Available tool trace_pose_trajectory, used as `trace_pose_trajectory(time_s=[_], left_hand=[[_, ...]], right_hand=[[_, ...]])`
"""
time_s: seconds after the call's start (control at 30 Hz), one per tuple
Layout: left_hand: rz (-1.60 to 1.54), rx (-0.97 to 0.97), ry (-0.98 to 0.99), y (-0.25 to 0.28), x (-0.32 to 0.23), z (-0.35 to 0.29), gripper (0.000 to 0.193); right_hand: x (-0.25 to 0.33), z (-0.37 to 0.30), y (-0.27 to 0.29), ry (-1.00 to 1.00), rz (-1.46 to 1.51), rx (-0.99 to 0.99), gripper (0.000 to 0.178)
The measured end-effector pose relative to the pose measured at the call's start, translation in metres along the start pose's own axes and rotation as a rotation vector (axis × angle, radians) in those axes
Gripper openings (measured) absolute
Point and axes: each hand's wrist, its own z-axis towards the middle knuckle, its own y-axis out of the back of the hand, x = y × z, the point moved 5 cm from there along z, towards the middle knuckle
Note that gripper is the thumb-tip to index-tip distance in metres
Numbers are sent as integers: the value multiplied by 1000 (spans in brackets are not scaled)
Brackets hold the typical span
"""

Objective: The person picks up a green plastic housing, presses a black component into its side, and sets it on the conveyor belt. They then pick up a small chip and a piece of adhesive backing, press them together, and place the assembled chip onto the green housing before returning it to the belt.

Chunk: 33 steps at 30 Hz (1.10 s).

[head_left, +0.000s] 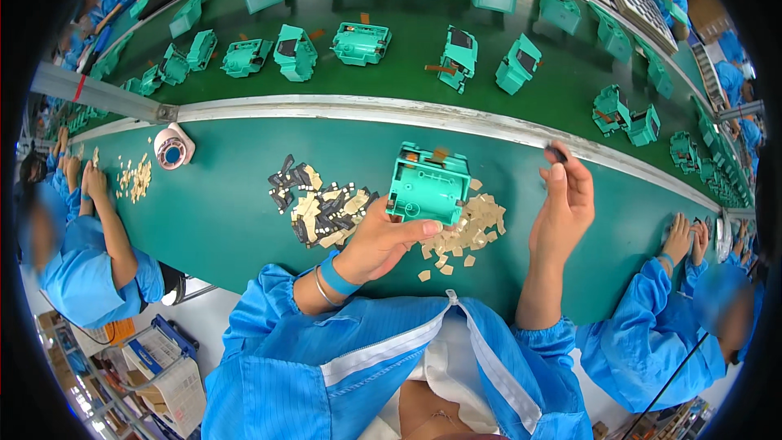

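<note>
Two hands, both ours, stand well apart above the bench [236,163]. Our left hand [380,240] is closed around the lower left of a green housing [430,187], thumb along its near edge; we judge that this grip leaves the hollow side turned toward us and the far edge uncovered. Our right hand [562,208] is raised off to the right, thumb and fingertip pinched on a small dark piece [557,154], too blurred for us to name; so little a thing seems to call for fingertips only. Behind the housing, as we look down, lies a pile of cream pieces [485,213], and just to its left a heap of black parts [326,216] mixed with cream ones, both probably kept there for easy reach. Beyond the pale rail [366,107], other housings [362,43] stand spaced along the green belt [399,81], and we take the rail to divide them from our loose parts.
</note>
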Motion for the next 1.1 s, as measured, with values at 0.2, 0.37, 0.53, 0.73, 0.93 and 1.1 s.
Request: trace_pose_trajectory(time_s=[0.2, 0.37, 0.53, 0.73, 0.93, 1.1], left_hand=[[100, -15, -102, 3, -4, 1, 43], [147, -107, -167, 7, -6, 3, 42], [220, -159, -141, 6, -6, 1, 43], [283, -171, -135, 8, -6, 0, 45], [318, -170, -161, 8, -5, 0, 46], [326, -161, -171, 5, -7, -1, 46]], right_hand=[[-5, -40, -32, -441, 372, 318, 14], [-2, -49, -43, -491, 261, 374, 15], [-6, -52, -45, -522, 253, 395, 17], [-6, -55, -47, -540, 218, 387, 17], [-4, -56, -48, -533, 192, 371, 17], [-2, -56, -48, -491, 138, 369, 17]])
